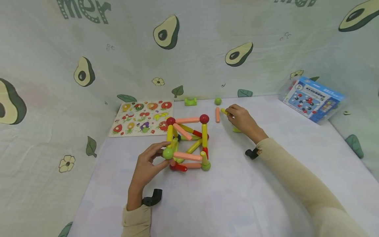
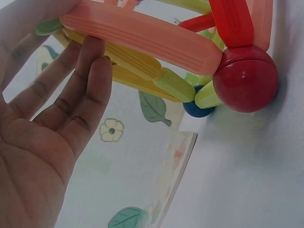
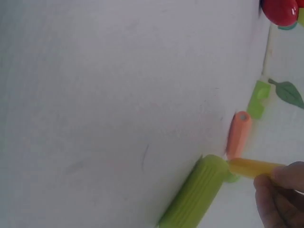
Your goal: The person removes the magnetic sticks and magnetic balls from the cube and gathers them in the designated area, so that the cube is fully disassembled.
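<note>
A cube-like frame of magnetic rods and balls stands mid-table. My left hand grips the green ball at its near upper left corner, thumb and fingers on either side. From that ball a salmon rod runs right, close to an upright yellow-green rod. Red balls top the far corners, and another salmon rod juts from the far left one. To the frame's right, my right hand pinches a short yellow rod by one end, just above the table.
Near the right hand lie a loose salmon rod and a green rod. Farther back are a green ball and a green notched block. A fruit picture board lies back left; a blue toy box stands back right.
</note>
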Demonstrator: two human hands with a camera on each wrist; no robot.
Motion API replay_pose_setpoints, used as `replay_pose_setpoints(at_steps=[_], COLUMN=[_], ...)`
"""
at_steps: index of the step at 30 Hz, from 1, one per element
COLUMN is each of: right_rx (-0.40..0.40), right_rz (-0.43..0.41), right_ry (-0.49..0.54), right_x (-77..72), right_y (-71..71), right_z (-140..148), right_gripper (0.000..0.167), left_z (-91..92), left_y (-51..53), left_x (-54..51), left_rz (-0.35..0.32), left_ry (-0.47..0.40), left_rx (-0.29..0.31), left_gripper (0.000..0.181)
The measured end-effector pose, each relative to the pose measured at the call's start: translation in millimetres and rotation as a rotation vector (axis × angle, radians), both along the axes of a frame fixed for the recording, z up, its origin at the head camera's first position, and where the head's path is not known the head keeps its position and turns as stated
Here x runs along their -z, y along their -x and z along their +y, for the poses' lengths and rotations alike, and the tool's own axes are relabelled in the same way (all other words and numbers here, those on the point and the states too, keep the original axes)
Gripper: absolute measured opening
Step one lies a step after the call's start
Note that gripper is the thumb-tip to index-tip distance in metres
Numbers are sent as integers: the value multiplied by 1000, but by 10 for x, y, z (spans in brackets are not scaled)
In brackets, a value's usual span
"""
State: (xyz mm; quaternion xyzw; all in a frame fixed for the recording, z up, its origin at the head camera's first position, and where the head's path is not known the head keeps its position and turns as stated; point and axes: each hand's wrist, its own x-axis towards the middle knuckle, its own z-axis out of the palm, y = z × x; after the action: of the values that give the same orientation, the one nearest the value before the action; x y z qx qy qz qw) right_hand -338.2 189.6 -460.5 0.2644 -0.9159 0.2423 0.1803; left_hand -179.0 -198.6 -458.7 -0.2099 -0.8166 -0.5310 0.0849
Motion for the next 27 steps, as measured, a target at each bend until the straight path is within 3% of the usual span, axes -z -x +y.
replay_pose_setpoints(at_steps=[18,27], right_rx=[89,51], right_rz=[-184,-239], right_ry=[-114,-148], right_x=[53,109], right_y=[100,114], right_z=[-164,-192], right_gripper=[27,26], left_z=[21,12], left_y=[2,7], left_x=[-6,-3], left_rz=[1,-13], left_ry=[0,0], left_rx=[2,-6], left_gripper=[61,58])
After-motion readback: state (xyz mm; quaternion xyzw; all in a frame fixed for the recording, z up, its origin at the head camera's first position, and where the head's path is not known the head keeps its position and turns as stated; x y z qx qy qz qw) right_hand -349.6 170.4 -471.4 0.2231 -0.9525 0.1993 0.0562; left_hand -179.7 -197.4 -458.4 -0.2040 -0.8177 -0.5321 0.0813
